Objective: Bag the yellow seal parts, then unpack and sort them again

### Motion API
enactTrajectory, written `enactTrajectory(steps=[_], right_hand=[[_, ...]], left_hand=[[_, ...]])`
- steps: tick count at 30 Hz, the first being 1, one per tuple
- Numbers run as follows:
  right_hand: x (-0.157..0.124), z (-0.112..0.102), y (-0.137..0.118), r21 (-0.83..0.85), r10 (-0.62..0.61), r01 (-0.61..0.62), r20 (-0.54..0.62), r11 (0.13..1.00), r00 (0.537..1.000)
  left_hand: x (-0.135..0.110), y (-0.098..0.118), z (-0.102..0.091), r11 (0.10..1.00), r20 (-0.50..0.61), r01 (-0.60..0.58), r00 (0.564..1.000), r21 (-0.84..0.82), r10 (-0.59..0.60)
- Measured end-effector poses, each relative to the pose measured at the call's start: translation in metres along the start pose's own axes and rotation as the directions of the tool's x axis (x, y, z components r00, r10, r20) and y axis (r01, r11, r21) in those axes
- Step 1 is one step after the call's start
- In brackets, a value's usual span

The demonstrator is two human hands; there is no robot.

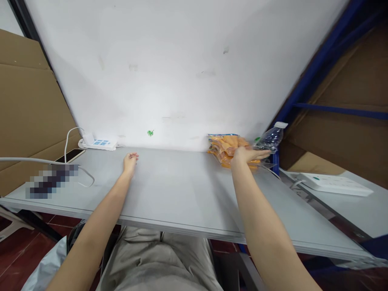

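Note:
My left hand (131,162) rests on the left part of the grey table (178,190), its fingers curled in with nothing showing in them. Over on the right, my right hand (247,154) lies against clear bags of orange, snack-like pieces (226,146), stacked near the white wall. Its fingers stretch out flat to the right, and its thumb side is partly hidden. Just beyond those fingertips a clear plastic bottle (270,138) with a white cap leans to the right. Whether the fingers touch the bottle, I cannot tell.
A white power strip (101,144) with cables sits at the back left, near a phone (71,155) and a blurred-out dark item (51,184). Cardboard (27,109) stands at the left. Blue metal framing (306,87) and another power strip (336,184) are at the right.

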State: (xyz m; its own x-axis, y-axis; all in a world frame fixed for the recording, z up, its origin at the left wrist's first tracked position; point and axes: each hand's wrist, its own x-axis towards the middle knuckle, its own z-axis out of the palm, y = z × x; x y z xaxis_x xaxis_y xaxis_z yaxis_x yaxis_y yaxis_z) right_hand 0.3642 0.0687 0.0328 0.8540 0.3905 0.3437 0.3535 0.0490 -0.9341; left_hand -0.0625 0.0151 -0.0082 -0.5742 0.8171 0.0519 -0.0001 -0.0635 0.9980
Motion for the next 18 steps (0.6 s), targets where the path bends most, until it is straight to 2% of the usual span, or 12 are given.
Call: enactTrajectory(steps=[3, 5, 8, 10, 12, 14, 16, 18], right_hand=[[-0.006, -0.009, -0.002, -0.069, 0.142, -0.144, -0.023, 0.987, 0.990], [-0.012, -0.017, -0.009, -0.098, 0.136, -0.135, 0.005, 0.986, 0.991], [-0.026, -0.032, -0.026, -0.095, 0.035, -0.033, 0.023, 0.995, 0.999], [-0.040, -0.043, -0.039, -0.052, -0.156, 0.158, 0.034, 0.986, 0.987], [-0.056, -0.051, -0.048, 0.010, -0.371, 0.371, 0.034, 0.928, 0.928], [-0.074, -0.054, -0.049, 0.079, -0.569, 0.564, 0.072, 0.822, 0.819], [-0.092, -0.050, -0.042, 0.165, -0.683, 0.663, 0.200, 0.730, 0.702], [-0.108, -0.041, -0.027, 0.251, -0.718, 0.681, 0.369, 0.688, 0.590]], left_hand=[[0.011, 0.005, -0.011, 0.997, -0.050, 0.053, 0.998, 0.060, -0.050], [0.021, 0.008, -0.022, 0.984, -0.072, 0.057, 0.996, 0.166, -0.046], [0.035, 0.011, -0.047, 0.906, -0.062, -0.031, 0.996, 0.422, 0.063], [0.040, 0.015, -0.068, 0.773, -0.009, -0.101, 0.990, 0.626, 0.137], [0.043, 0.020, -0.089, 0.586, 0.002, -0.117, 0.981, 0.802, 0.192], [0.044, 0.026, -0.108, 0.431, -0.024, -0.081, 0.972, 0.899, 0.233], [0.045, 0.032, -0.125, 0.340, -0.042, -0.042, 0.971, 0.940, 0.236], [0.047, 0.036, -0.138, 0.304, -0.065, 0.002, 0.978, 0.953, 0.198]])
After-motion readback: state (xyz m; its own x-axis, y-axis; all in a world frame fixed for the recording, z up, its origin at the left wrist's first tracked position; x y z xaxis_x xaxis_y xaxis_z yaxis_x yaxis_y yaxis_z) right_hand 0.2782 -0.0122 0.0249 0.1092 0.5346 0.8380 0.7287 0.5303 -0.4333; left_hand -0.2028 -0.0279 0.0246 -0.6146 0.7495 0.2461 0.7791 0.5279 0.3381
